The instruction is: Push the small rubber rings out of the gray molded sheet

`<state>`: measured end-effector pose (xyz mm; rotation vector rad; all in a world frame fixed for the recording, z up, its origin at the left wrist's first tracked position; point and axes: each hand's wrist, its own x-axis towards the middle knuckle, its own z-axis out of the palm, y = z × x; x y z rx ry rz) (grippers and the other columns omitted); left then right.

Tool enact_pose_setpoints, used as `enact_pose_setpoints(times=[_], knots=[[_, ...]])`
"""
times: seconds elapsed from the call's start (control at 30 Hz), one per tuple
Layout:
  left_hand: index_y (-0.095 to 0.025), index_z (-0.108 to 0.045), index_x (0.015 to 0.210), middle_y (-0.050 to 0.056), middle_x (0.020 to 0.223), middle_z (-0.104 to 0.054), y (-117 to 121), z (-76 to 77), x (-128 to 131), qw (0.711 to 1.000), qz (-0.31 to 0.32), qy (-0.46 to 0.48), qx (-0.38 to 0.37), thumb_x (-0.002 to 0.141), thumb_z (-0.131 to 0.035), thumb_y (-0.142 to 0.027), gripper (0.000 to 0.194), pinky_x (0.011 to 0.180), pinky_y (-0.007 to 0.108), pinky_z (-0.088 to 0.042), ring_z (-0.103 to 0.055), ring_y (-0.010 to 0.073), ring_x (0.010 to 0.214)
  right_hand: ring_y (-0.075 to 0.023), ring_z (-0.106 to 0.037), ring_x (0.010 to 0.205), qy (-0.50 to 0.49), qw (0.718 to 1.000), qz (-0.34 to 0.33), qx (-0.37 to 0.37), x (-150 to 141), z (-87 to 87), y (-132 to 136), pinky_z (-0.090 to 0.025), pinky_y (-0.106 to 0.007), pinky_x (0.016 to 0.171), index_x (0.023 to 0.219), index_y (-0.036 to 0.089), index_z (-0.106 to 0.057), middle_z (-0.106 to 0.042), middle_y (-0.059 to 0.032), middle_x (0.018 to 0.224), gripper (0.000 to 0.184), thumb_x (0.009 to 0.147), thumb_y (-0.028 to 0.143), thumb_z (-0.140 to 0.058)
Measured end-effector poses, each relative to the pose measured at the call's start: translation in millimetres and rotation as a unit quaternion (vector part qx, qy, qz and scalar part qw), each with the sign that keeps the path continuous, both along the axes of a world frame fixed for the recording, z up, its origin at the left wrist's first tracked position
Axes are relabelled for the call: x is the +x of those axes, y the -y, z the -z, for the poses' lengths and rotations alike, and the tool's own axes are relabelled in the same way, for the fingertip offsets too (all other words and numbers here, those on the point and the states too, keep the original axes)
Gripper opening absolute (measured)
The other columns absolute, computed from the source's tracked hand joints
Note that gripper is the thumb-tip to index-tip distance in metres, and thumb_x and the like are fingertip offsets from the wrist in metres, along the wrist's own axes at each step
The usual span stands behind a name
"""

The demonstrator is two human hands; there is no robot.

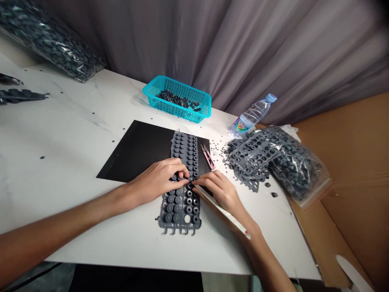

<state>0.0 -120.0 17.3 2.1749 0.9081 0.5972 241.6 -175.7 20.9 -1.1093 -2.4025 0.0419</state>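
Observation:
A long dark-grey moulded rubber sheet (178, 198), with rows of round knobs and rings, lies lengthwise before me, its far part on a black mat (142, 150). One round hole near its close edge shows white. My left hand (162, 176) rests over the sheet's middle, thumb and forefinger pinched at a small knob. Close beside those fingertips, my right hand (220, 188) is closed around a thin, flat white stick (229, 217), whose tip meets the sheet. What lies right between the fingertips is too small to make out. Small pink-handled snips (208, 157) lie right of the sheet.
A turquoise basket (182, 113) at the back holds small dark pieces. To the right stand a water bottle (252, 115), a pile of punched rubber sheets (251, 158) and a filled plastic bag (299, 166). Another full bag (51, 40) lies back left. Small dark discs are scattered about.

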Motion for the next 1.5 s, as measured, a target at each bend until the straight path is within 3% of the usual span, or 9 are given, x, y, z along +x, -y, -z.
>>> enact_pose_setpoints(times=[0.4,0.8,0.93,1.0,1.13,1.27,1.5], knots=[[-0.024,-0.071,0.099,-0.002,0.094,-0.062,-0.9,0.8,0.8,1.000,0.003,-0.001,0.000,0.093,-0.067,-0.027,0.008,0.077,0.027,-0.045,-0.060,0.0136,0.086,-0.0202,-0.058,0.084,0.084,0.992,0.036,0.089,-12.2,1.9,8.1,-0.049,-0.033,0.073,0.119,0.016,-0.067,-0.071,-0.0070,0.096,0.021,0.100,0.025,-0.062],[-0.022,-0.071,0.097,-0.001,0.092,-0.061,-1.7,3.8,2.3,1.000,-0.006,0.013,-0.023,0.094,-0.065,-0.031,0.011,0.073,0.026,-0.045,-0.059,0.0135,0.081,-0.0255,-0.056,0.096,0.087,0.992,0.067,0.066,-18.2,10.0,11.3,-0.052,-0.039,0.081,0.124,0.013,-0.060,-0.066,-0.0134,0.108,0.024,0.101,0.021,-0.056],[-0.022,-0.073,0.093,-0.001,0.088,-0.062,-1.5,5.5,2.9,0.999,-0.019,0.021,-0.037,0.092,-0.068,-0.034,0.013,0.069,0.026,-0.045,-0.059,0.0131,0.076,-0.0266,-0.057,0.100,-0.028,0.972,0.210,0.105,-3.5,5.3,5.6,-0.052,-0.043,0.084,0.127,0.016,-0.058,-0.063,-0.0153,0.112,0.026,0.102,0.021,-0.052],[-0.022,-0.074,0.092,0.000,0.087,-0.062,-1.7,6.5,3.1,0.999,-0.019,0.027,-0.042,0.091,-0.069,-0.034,0.013,0.067,0.026,-0.045,-0.058,0.0129,0.075,-0.0256,-0.058,0.097,-0.077,0.961,0.254,0.079,7.1,2.0,3.6,-0.051,-0.043,0.084,0.125,0.019,-0.062,-0.064,-0.0136,0.111,0.025,0.103,0.024,-0.051],[-0.022,-0.073,0.094,0.000,0.089,-0.062,-1.8,8.2,3.1,0.999,-0.014,0.033,-0.037,0.091,-0.068,-0.032,0.011,0.068,0.025,-0.045,-0.058,0.0130,0.077,-0.0216,-0.063,0.094,-0.120,0.983,0.136,-0.029,13.5,-3.7,6.2,-0.053,-0.038,0.082,0.117,0.024,-0.069,-0.070,-0.0083,0.106,0.019,0.100,0.024,-0.060],[-0.022,-0.072,0.096,0.000,0.091,-0.062,-1.1,8.7,3.5,0.999,-0.012,0.030,-0.035,0.092,-0.066,-0.031,0.011,0.071,0.026,-0.046,-0.060,0.0141,0.082,-0.0198,-0.065,0.093,-0.105,0.992,0.035,-0.065,1.8,-4.8,9.9,-0.055,-0.036,0.083,0.112,0.024,-0.070,-0.073,-0.0060,0.103,0.017,0.096,0.024,-0.068],[-0.022,-0.072,0.096,0.000,0.091,-0.062,0.1,6.6,3.9,0.999,-0.014,0.025,-0.031,0.093,-0.066,-0.032,0.012,0.073,0.026,-0.046,-0.060,0.0146,0.083,-0.0192,-0.067,0.097,-0.050,0.998,0.012,-0.044,-0.1,1.3,9.4,-0.056,-0.033,0.083,0.110,0.024,-0.071,-0.075,-0.0050,0.103,0.015,0.096,0.028,-0.069]])
